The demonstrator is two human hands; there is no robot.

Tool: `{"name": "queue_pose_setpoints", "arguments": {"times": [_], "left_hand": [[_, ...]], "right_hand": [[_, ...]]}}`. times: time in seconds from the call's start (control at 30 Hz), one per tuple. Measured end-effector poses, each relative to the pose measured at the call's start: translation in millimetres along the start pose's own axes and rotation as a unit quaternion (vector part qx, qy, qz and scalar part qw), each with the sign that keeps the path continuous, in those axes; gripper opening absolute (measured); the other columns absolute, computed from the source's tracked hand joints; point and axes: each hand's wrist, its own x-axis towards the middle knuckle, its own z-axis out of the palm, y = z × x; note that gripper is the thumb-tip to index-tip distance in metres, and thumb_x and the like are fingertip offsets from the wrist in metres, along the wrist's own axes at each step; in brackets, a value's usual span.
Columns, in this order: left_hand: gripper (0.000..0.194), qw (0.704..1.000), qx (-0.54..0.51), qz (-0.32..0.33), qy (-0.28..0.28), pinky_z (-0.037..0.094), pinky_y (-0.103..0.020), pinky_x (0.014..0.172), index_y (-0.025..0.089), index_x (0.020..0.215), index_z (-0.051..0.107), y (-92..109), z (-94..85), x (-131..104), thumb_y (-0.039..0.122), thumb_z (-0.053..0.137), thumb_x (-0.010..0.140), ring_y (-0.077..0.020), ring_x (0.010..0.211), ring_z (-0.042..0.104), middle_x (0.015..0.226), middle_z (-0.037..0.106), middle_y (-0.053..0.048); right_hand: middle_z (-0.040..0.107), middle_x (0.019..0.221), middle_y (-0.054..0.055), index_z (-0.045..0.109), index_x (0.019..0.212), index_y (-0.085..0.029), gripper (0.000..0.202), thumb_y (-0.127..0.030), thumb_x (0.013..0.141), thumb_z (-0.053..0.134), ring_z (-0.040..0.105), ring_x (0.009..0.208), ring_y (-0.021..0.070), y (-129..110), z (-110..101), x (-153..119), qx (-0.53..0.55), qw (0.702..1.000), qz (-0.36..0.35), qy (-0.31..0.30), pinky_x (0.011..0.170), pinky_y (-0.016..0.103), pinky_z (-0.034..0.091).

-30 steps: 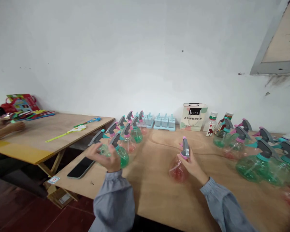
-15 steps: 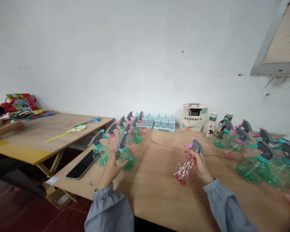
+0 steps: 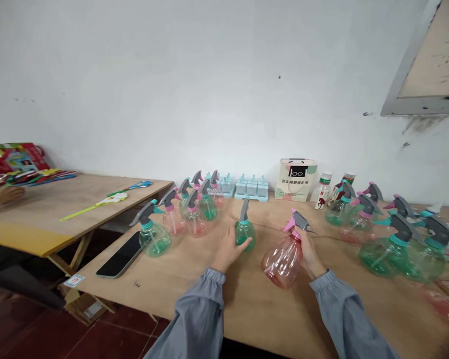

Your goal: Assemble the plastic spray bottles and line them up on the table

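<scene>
My left hand [image 3: 230,249] is closed round a green spray bottle [image 3: 246,230] with a grey trigger head and teal collar; the thumb lies along its front and the other fingers are partly hidden. Just to the right, my right hand [image 3: 309,254] grips a pink spray bottle [image 3: 282,262] at its neck, tilted, its pink nozzle pointing left. Left of my hands stands a group of green and pink spray bottles, among them a pale green spray bottle [image 3: 155,242] nearest the front. More spray bottles, such as a green one [image 3: 383,257], stand at the right.
A black phone [image 3: 119,257] lies at the table's left. Along the wall are light-blue ice-pop moulds [image 3: 252,188], a paper bag [image 3: 295,182] and two drink bottles [image 3: 324,190]. On the neighbouring table [image 3: 90,227], a person's hand [image 3: 11,193] is beside colourful flat pieces [image 3: 37,177].
My left hand has carried the green spray bottle rightward from the left group to the table's middle. The pink spray bottle stays in my right hand, slightly more tilted. The view has shifted slightly.
</scene>
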Motion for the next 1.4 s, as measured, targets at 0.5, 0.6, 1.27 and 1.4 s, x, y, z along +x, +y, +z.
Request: {"name": "queue_pose_setpoints", "arguments": {"times": [0.5, 0.6, 1.27, 1.4], "left_hand": [[0.068, 1.0, -0.008, -0.005, 0.011, 0.036, -0.05, 0.114, 0.018, 0.137, 0.044, -5.4, 6.3, -7.7, 0.045, 0.071, 0.08, -0.0341, 0.133, 0.05, 0.13, 0.059, -0.016], [0.069, 1.0, -0.005, -0.006, 0.012, 0.036, -0.05, 0.114, 0.017, 0.138, 0.044, -6.4, 7.2, -8.1, 0.045, 0.071, 0.08, -0.0345, 0.134, 0.05, 0.131, 0.058, -0.017], [0.065, 0.999, 0.03, 0.017, 0.014, 0.04, -0.049, 0.11, 0.019, 0.138, 0.043, -5.6, 6.8, -9.8, 0.043, 0.068, 0.083, -0.0322, 0.13, 0.053, 0.13, 0.059, -0.015], [0.067, 0.999, 0.026, 0.02, 0.008, 0.039, -0.05, 0.112, 0.018, 0.141, 0.041, -2.7, 5.1, -10.3, 0.043, 0.067, 0.084, -0.0331, 0.133, 0.051, 0.131, 0.059, -0.016]], "right_hand": [[0.076, 0.1, 0.006, 0.071, 0.09, -0.023, 0.044, -0.058, 0.063, 0.078, 0.071, 0.091, 0.0253, -0.2, 12.2, -14.7, -0.014, 0.997, 0.039, -0.071, 0.07, 0.035, 0.06], [0.077, 0.097, 0.006, 0.071, 0.088, -0.023, 0.046, -0.061, 0.063, 0.078, 0.071, 0.091, 0.0256, 0.5, 12.1, -14.0, -0.011, 0.997, 0.04, -0.064, 0.068, 0.034, 0.06], [0.077, 0.09, 0.003, 0.07, 0.089, -0.024, 0.041, -0.054, 0.063, 0.079, 0.066, 0.069, 0.0183, -1.5, 12.1, -13.9, 0.026, 0.999, 0.035, -0.029, 0.056, 0.028, 0.056], [0.076, 0.102, 0.005, 0.069, 0.093, -0.024, 0.041, -0.054, 0.066, 0.076, 0.068, 0.078, 0.0198, -1.7, 13.6, -13.7, 0.014, 0.999, 0.023, -0.039, 0.059, 0.028, 0.056]]}}
